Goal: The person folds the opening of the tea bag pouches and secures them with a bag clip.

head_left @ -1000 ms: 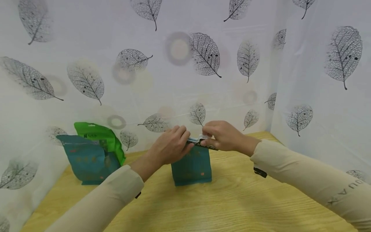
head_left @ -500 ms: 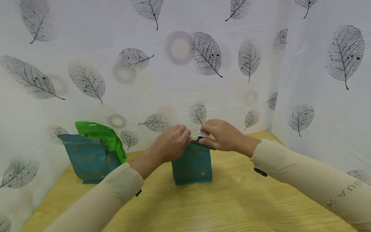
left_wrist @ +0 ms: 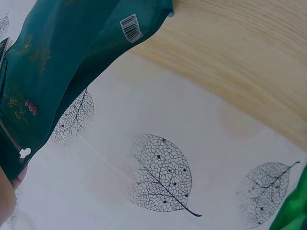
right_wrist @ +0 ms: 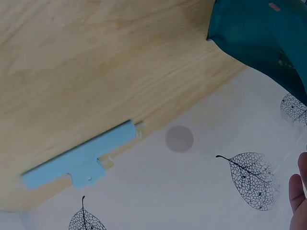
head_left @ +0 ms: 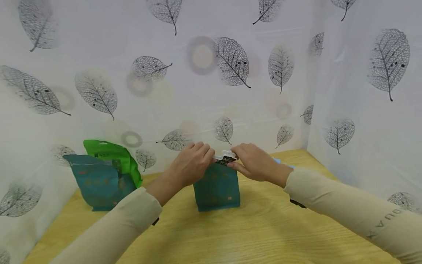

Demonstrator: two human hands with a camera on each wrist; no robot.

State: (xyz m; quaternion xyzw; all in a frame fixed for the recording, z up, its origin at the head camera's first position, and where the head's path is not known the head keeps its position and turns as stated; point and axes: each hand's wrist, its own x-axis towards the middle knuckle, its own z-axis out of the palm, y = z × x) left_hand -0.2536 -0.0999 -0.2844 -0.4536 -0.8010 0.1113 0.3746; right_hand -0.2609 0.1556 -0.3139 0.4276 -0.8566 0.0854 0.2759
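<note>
A teal stand-up bag [head_left: 217, 190] stands upright mid-table. Its top left corner is gripped by my left hand [head_left: 189, 163], whose fingers curl over the bag's top edge. In the left wrist view the teal bag [left_wrist: 53, 62] shows a barcode, and a finger [left_wrist: 20, 177] lies behind the corner by its hanging hole. A black and white bag clip [head_left: 225, 158] sits across the top of the bag. My right hand [head_left: 258, 163] pinches the clip's right end between thumb and fingers; part of the clip is hidden there. In the right wrist view only fingertips [right_wrist: 298, 189] show.
Another teal bag [head_left: 99, 183] and a bright green bag [head_left: 112, 154] stand together at the left. A light blue bag clip [right_wrist: 81, 158] lies at the table's back edge, mostly hidden behind my right hand in the head view. Leaf-patterned curtains [head_left: 197, 95] enclose the table [head_left: 250, 234].
My right hand has shifted from the clip's handle towards its right end and sits slightly lower. The handle shows more, and the blue clip has come into sight behind. The left hand keeps its grip.
</note>
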